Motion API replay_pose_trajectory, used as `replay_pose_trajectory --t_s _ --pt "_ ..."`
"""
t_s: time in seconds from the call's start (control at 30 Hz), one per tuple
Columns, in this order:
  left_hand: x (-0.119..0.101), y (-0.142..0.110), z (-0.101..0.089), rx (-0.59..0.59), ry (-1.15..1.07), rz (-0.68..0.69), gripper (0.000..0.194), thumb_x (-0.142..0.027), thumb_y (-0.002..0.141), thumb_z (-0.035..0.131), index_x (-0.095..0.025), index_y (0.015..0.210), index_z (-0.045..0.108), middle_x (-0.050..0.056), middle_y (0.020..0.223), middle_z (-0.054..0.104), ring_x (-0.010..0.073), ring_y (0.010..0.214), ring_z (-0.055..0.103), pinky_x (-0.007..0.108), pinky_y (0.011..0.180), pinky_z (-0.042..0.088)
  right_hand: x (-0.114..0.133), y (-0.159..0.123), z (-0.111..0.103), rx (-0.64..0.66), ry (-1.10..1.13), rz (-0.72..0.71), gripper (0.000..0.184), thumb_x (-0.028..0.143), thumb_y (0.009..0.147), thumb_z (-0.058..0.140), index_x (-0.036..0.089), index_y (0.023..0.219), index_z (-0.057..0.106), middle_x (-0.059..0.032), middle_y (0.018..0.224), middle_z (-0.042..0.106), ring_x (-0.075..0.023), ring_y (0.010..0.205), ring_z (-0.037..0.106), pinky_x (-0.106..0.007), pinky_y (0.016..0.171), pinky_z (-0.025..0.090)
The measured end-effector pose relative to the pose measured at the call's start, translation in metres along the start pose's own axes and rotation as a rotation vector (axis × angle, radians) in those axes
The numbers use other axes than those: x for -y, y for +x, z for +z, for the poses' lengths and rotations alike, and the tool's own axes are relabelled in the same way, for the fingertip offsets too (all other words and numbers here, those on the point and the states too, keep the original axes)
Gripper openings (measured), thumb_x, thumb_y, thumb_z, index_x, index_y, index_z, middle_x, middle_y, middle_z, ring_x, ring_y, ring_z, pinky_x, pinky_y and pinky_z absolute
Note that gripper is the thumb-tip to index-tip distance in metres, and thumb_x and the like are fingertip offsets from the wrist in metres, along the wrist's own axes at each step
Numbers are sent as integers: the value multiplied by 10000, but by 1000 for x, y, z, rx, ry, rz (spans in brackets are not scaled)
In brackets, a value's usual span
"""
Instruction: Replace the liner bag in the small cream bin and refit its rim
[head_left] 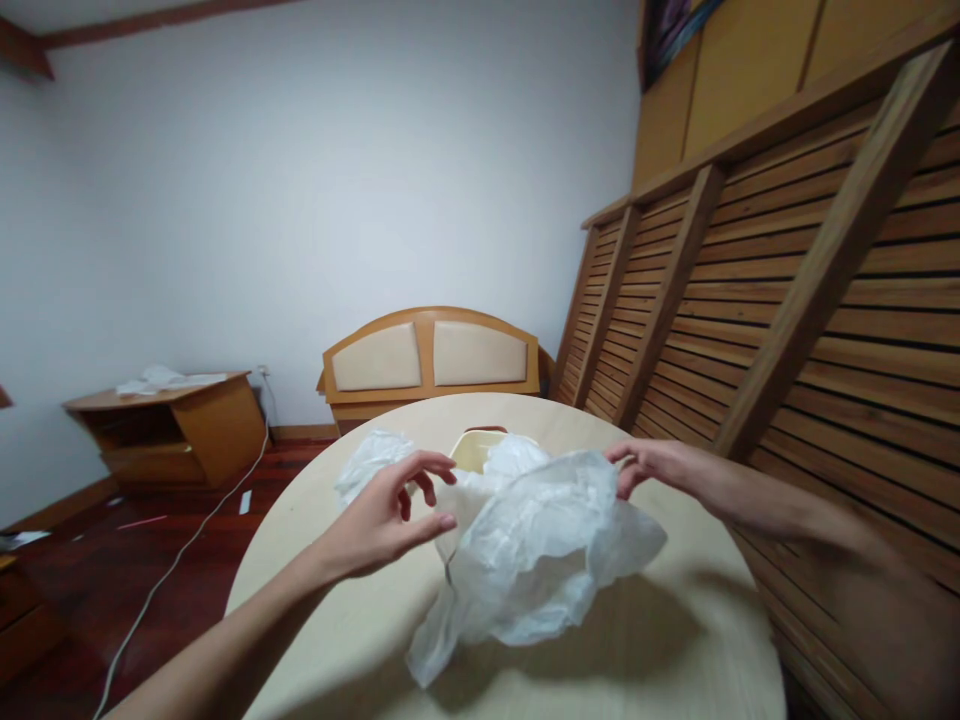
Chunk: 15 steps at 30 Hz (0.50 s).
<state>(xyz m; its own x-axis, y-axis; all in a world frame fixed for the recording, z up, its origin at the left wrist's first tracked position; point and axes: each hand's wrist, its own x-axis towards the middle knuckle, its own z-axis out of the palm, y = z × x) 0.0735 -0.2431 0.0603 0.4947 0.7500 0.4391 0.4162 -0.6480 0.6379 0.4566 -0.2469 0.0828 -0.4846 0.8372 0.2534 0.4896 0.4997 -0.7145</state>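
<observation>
A crumpled, thin white plastic bag (532, 550) hangs spread out over the front of the round table. My right hand (634, 465) has its fingers closed on the bag's upper right edge. At the bag's upper left is my left hand (409, 510), thumb and fingers apart with nothing seen between them. Behind the bag stands a cream container (472, 450), partly covered, with white plastic at its opening. Another crumpled white plastic bag (371, 460) lies on the table, beyond my left hand.
The round pale table (300, 560) fills the foreground. Slatted wooden panels (750, 330) lean along the right. A headboard (431, 355) stands behind the table. At left, a low wooden cabinet (202, 430) bears white sheets, and a cable (180, 560) crosses the floor.
</observation>
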Motion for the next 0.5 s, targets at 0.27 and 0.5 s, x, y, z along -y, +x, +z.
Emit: replay_pose_trajectory --t_s 0.27,0.5 --pt "-8 -18 56 77 311 77 338 -301 869 647 -245 1190 560 44 929 698 198 755 648 299 667 482 49 -6 45 75 -343 31 146 309 889 586 215 823 676 -41 799 703 -211 752 634 -301 689 468" --pt "-6 28 15 -253 -8 76 127 -212 911 477 -179 814 552 -3 711 576 101 571 534 207 547 405 22 35 27 -417 -46 -112 212 398 914 560 234 1049 567 -65 1012 675 -232 939 652 -341 797 528"
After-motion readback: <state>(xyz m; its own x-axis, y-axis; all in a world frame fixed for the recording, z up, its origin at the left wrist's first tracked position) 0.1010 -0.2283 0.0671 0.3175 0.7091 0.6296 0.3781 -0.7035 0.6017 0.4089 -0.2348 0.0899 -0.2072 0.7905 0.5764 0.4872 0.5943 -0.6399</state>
